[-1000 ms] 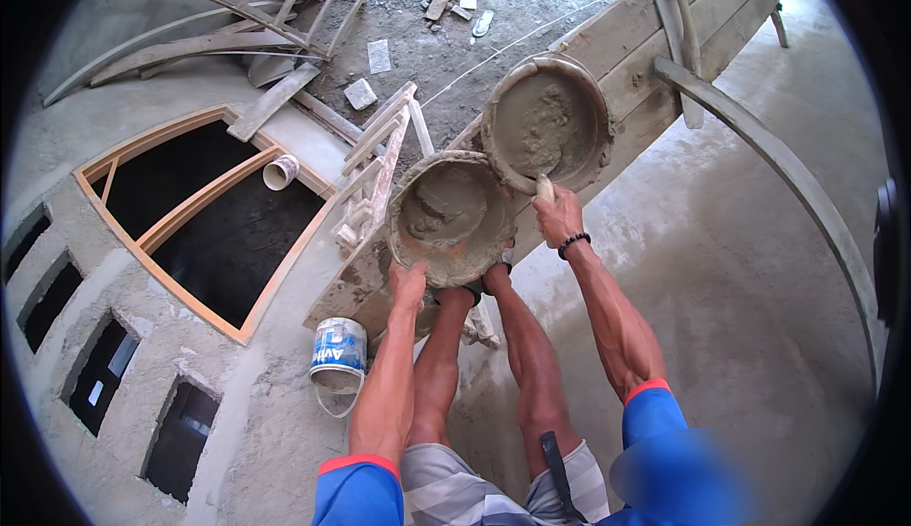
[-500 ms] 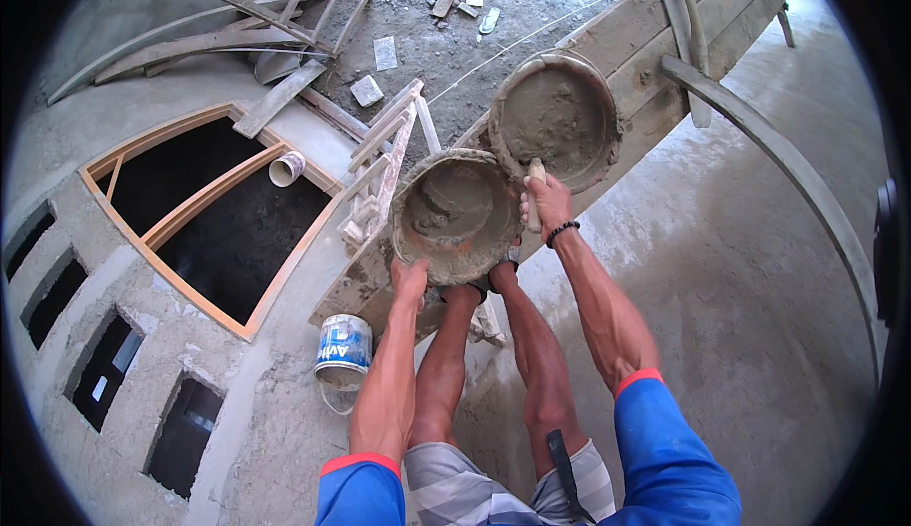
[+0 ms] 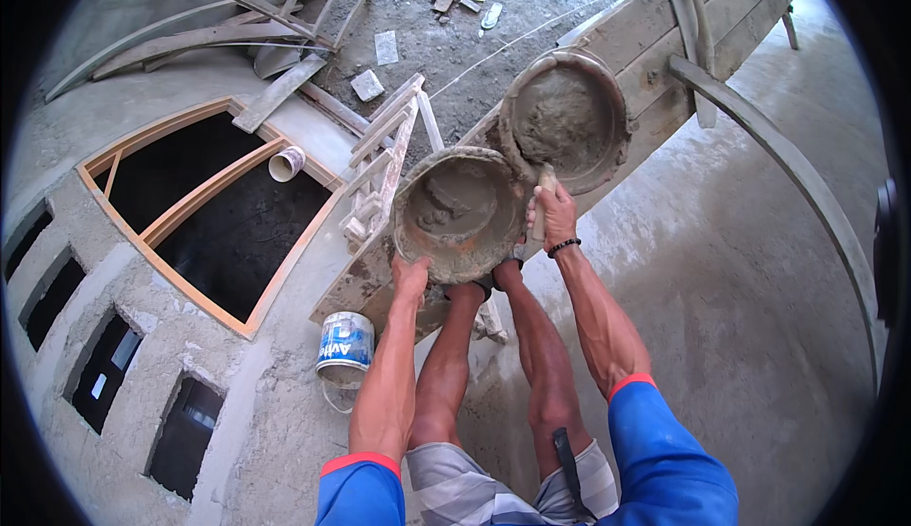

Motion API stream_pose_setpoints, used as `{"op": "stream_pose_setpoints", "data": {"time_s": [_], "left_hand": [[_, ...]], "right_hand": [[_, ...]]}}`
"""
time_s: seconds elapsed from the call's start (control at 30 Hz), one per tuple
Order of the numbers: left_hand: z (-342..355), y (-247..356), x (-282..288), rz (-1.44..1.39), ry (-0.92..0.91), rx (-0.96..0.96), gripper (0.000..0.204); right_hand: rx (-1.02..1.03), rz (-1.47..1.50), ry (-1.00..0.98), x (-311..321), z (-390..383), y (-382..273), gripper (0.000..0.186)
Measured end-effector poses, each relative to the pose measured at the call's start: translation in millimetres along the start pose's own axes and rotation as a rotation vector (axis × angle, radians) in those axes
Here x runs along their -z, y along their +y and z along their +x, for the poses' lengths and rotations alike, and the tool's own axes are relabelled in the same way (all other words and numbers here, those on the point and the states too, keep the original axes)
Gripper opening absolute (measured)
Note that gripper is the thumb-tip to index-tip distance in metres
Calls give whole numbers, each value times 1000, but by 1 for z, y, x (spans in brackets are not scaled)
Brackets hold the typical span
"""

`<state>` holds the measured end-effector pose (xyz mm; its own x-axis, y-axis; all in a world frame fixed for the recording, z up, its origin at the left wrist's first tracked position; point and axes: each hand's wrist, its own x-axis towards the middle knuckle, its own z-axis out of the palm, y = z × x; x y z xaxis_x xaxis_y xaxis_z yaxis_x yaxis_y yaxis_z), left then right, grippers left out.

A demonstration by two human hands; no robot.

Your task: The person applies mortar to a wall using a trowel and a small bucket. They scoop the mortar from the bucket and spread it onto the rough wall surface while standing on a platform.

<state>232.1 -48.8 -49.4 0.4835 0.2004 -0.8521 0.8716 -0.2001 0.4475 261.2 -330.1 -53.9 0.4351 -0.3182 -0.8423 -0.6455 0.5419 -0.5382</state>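
Observation:
My left hand [image 3: 411, 277] grips the near rim of a round pan [image 3: 459, 213] that holds wet grey mortar and is tilted toward me. My right hand [image 3: 553, 215] is closed on the wooden handle of a trowel [image 3: 544, 194], whose blade is hidden at the edge between the two pans. A second round pan [image 3: 567, 120] full of mortar sits just beyond, on a wooden plank platform [image 3: 664, 23]. My bare legs stand below the near pan.
A blue-and-white bucket [image 3: 344, 347] stands by my left leg. A wooden ladder-like frame [image 3: 384, 160] lies left of the pans. Far below on the left are an orange-framed window opening [image 3: 204, 213], loose boards and rubble [image 3: 285, 51]. A curved rail [image 3: 788, 165] runs on the right.
My right hand has moved from the far pan's rim down to the gap between the pans, gripping the trowel handle. The near pan stays in my left hand.

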Motion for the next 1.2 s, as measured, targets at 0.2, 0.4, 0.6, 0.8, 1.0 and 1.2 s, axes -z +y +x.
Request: {"op": "stream_pose_setpoints", "data": {"time_s": [0.2,0.4,0.6,0.8,1.0,1.2], "left_hand": [[11,-2,11,-29,-36,69,54],[12,-1,9,-38,-64,44,57],[0,10,6,-52,-43,-27,49],[-10,24,0,-30,-4,-9,48],[-9,17,-4,-115,-20,131,54],[-5,5,-11,-117,11,25,53]], "right_hand": [[65,-18,18,2,-9,2,23],[161,-95,36,27,-22,2,31],[130,-199,17,56,-58,-7,37],[138,-553,-45,85,-106,-22,37],[118,-737,-200,79,-118,-12,47],[316,-1366,-353,26,-73,13,45]]}}
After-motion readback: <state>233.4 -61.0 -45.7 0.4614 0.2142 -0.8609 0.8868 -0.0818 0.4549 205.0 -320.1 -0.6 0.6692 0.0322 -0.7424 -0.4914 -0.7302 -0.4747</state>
